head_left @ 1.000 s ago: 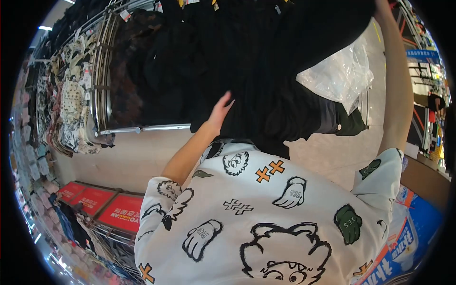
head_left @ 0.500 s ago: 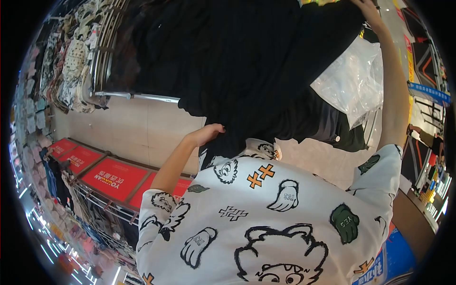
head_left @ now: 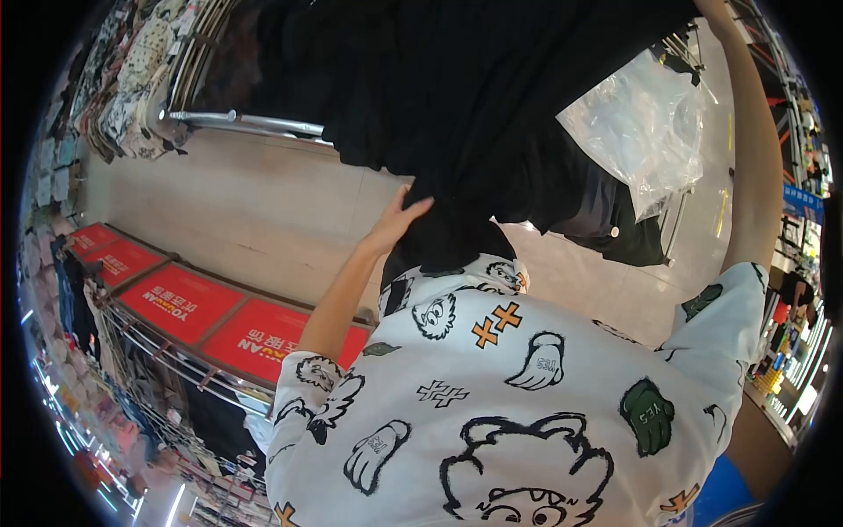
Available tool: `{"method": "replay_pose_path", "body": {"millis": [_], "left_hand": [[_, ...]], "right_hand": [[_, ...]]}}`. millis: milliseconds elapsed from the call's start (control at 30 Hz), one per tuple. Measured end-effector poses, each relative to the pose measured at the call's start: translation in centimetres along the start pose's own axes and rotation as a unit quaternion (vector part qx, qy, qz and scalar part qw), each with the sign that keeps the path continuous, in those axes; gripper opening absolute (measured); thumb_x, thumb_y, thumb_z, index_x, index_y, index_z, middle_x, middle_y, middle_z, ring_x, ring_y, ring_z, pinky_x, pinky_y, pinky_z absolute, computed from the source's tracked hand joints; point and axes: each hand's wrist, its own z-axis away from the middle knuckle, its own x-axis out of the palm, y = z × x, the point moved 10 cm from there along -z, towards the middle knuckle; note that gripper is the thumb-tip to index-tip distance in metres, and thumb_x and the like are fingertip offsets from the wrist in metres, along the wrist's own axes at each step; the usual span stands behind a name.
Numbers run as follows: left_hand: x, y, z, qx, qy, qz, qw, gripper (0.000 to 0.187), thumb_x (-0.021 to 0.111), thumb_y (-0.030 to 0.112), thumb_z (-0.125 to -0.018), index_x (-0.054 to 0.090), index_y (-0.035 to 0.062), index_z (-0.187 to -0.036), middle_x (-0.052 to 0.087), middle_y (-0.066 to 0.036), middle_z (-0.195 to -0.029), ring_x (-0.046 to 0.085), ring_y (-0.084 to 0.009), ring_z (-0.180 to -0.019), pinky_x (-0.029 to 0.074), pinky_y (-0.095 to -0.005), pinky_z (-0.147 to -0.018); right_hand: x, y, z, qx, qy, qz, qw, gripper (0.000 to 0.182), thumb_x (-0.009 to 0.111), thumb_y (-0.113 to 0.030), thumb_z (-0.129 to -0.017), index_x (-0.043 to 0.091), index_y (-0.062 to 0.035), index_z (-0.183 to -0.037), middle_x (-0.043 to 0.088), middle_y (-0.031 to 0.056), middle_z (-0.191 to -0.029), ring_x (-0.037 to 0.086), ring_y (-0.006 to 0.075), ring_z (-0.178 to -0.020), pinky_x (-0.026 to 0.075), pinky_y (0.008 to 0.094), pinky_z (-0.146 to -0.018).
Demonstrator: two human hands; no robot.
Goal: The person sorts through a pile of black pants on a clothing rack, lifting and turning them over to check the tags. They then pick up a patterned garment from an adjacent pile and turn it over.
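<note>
My left hand (head_left: 397, 221) is at the lower left edge of a large black garment (head_left: 457, 114). Its thumb and finger are spread apart against the cloth. The black cloth stretches up and across to the upper right. There my right arm reaches to the top edge of the view; only a bit of my right hand (head_left: 713, 9) shows beside the cloth, and its fingers are out of sight. A clear plastic bag (head_left: 637, 132) lies below the garment's right edge, over other dark clothes (head_left: 571, 189).
A metal rail (head_left: 250, 122) juts out at the left, near patterned clothes (head_left: 140, 79) on hangers. Red sign panels (head_left: 180, 303) top a clothes rack at the lower left. Pale tiled floor (head_left: 263, 193) lies between. A person (head_left: 797, 294) stands at the far right.
My left hand has moved up and slightly right, and its pinch on the cloth has loosened, with the thumb now apart. My right hand has moved right, mostly out of view.
</note>
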Motion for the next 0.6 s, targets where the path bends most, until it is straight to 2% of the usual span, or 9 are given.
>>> {"method": "replay_pose_path", "body": {"millis": [67,133,200,233,367,467,500,567,600], "left_hand": [[-1.0,-1.8,-0.4,0.035,0.033,0.054,0.997,0.049,0.064,0.029,-0.099,0.054,-0.0010,-0.136,0.065,-0.009,-0.124,0.060,-0.0150,-0.106,0.046,-0.0275,-0.098],[-3.2,-3.3,-0.8,0.101,0.129,-0.093,0.982,0.038,0.059,0.026,-0.102,0.061,-0.0028,-0.127,0.068,-0.008,-0.116,0.060,-0.0135,-0.105,0.046,-0.0278,-0.095],[-4.5,-3.6,-0.6,0.151,0.207,-0.227,0.940,0.038,0.057,0.026,-0.103,0.060,-0.0033,-0.128,0.068,-0.008,-0.116,0.059,-0.0118,-0.105,0.046,-0.0276,-0.094],[-4.3,-3.1,-0.2,0.200,0.225,-0.121,0.946,0.038,0.056,0.024,-0.103,0.059,-0.0038,-0.129,0.068,-0.008,-0.118,0.061,-0.0131,-0.107,0.046,-0.0280,-0.097],[-4.1,-5.2,0.8,0.076,0.195,0.316,0.925,0.039,0.056,0.022,-0.100,0.057,-0.0014,-0.132,0.065,-0.008,-0.122,0.060,-0.0185,-0.117,0.047,-0.0314,-0.101],[-5.6,-7.9,-0.8,0.057,0.201,0.167,0.964,0.037,0.053,0.022,-0.102,0.058,-0.0016,-0.129,0.063,-0.008,-0.124,0.058,-0.0164,-0.118,0.045,-0.0308,-0.103],[-3.8,-4.0,0.0,0.054,0.196,-0.005,0.979,0.039,0.053,0.024,-0.103,0.053,-0.0017,-0.132,0.057,-0.011,-0.131,0.053,-0.0174,-0.123,0.042,-0.0315,-0.105],[-2.9,-4.0,-1.6,0.121,0.242,0.002,0.963,0.045,0.057,0.023,-0.101,0.046,-0.0010,-0.137,0.054,-0.016,-0.134,0.050,-0.0231,-0.129,0.039,-0.0330,-0.108],[-2.7,-3.7,-2.3,0.154,0.266,0.006,0.952,0.049,0.059,0.023,-0.100,0.042,-0.0007,-0.139,0.053,-0.019,-0.136,0.048,-0.0259,-0.132,0.038,-0.0337,-0.109]], "right_hand": [[0.7,-2.2,1.7,-0.039,-0.066,0.197,0.977,0.071,0.062,-0.053,-0.093,0.060,0.0064,-0.131,0.065,0.0296,-0.122,0.062,0.0405,-0.112,0.047,0.0425,-0.099],[2.3,-3.3,4.7,-0.073,-0.058,0.142,0.985,0.055,0.065,-0.043,-0.094,0.064,0.0031,-0.124,0.066,0.0184,-0.123,0.061,0.0295,-0.115,0.046,0.0361,-0.100],[5.1,2.1,3.4,-0.078,-0.104,0.145,0.981,0.059,0.068,-0.046,-0.091,0.063,0.0041,-0.124,0.065,0.0235,-0.124,0.059,0.0359,-0.119,0.045,0.0400,-0.102],[5.7,2.0,4.2,-0.046,-0.134,0.113,0.983,0.062,0.069,-0.046,-0.090,0.063,0.0043,-0.126,0.064,0.0238,-0.128,0.058,0.0344,-0.121,0.045,0.0392,-0.104],[6.1,2.5,3.7,-0.001,-0.167,-0.009,0.986,0.069,0.067,-0.048,-0.091,0.059,0.0079,-0.131,0.063,0.0246,-0.130,0.058,0.0345,-0.123,0.044,0.0386,-0.105],[7.3,6.5,-0.1,-0.018,-0.120,-0.133,0.984,0.072,0.065,-0.050,-0.092,0.057,0.0098,-0.132,0.064,0.0287,-0.123,0.060,0.0367,-0.115,0.046,0.0399,-0.102],[7.9,7.5,-1.2,-0.013,-0.105,-0.156,0.982,0.072,0.066,-0.049,-0.092,0.057,0.0110,-0.131,0.064,0.0283,-0.124,0.060,0.0360,-0.115,0.046,0.0393,-0.102],[10.6,8.2,-3.4,-0.052,-0.120,-0.172,0.976,0.064,0.067,-0.041,-0.093,0.059,0.0131,-0.125,0.063,0.0273,-0.125,0.060,0.0347,-0.114,0.047,0.0379,-0.100],[11.4,5.4,-2.4,-0.005,-0.151,-0.110,0.982,0.057,0.065,-0.040,-0.094,0.062,0.0056,-0.128,0.066,0.0191,-0.129,0.061,0.0324,-0.120,0.047,0.0374,-0.105]]}}
